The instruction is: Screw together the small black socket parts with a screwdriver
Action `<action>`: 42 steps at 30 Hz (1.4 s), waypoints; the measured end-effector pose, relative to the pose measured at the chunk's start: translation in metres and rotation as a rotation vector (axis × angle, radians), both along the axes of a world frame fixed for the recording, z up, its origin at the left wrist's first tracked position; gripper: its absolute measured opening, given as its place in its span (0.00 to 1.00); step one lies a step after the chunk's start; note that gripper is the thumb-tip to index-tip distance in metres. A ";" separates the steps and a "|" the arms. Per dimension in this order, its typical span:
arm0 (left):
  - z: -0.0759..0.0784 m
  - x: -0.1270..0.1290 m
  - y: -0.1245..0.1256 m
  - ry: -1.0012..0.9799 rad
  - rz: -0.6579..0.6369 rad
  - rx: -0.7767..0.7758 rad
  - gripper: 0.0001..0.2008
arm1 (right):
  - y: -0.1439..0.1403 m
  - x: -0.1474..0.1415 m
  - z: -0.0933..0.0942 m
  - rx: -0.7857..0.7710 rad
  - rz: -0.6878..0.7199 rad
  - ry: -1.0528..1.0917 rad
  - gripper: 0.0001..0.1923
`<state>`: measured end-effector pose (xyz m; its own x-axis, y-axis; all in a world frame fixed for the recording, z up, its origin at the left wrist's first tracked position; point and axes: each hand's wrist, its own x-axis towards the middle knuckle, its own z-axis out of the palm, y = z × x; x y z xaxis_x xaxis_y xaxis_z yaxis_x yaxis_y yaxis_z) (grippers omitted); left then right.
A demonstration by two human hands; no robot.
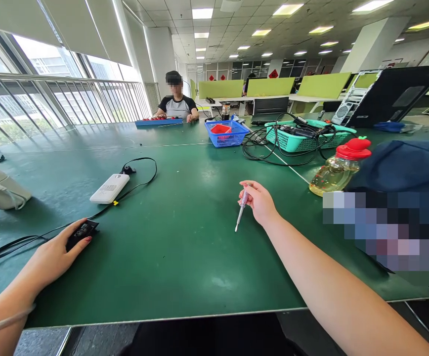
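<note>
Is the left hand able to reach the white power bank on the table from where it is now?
Probably yes. The left hand rests on a small black device, and the white power bank lies just beyond it on the green table. Only a thin black cable lies between them.

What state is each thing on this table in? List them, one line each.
Right hand: closed round a small screwdriver, tip down, above the green table.
Left hand: resting on a small black device, cabled.
White power bank: lying flat, cable plugged in.
Bottle: tilted, red cap on, yellowish liquid inside.
Blue basket: upright, red tray inside.
Teal basket: full of cables, some spilling out.
</note>
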<state>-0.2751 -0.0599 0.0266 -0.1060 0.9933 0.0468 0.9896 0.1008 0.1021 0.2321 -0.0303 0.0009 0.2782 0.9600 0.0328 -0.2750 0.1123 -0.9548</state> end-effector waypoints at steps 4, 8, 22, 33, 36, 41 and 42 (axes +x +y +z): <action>0.004 0.005 -0.001 0.056 0.035 0.024 0.35 | 0.000 0.000 0.001 0.000 0.009 -0.009 0.17; 0.005 0.010 -0.001 0.074 0.085 0.035 0.35 | -0.001 -0.001 0.001 -0.004 0.008 -0.011 0.16; 0.015 0.019 -0.002 0.046 0.116 -0.010 0.32 | 0.000 0.001 -0.001 -0.001 -0.008 0.001 0.17; 0.041 0.208 0.023 -0.262 -0.702 0.108 0.20 | -0.016 0.003 0.016 0.360 -0.129 -0.478 0.14; 0.019 0.259 0.042 -0.213 -0.848 0.083 0.15 | -0.021 -0.002 0.021 0.380 -0.077 -0.617 0.13; -0.008 0.297 0.051 -0.190 -0.912 0.059 0.16 | -0.020 -0.007 0.022 0.348 -0.087 -0.696 0.19; -0.012 0.298 0.051 -0.193 -0.934 0.059 0.17 | -0.018 -0.006 0.021 0.344 -0.106 -0.717 0.19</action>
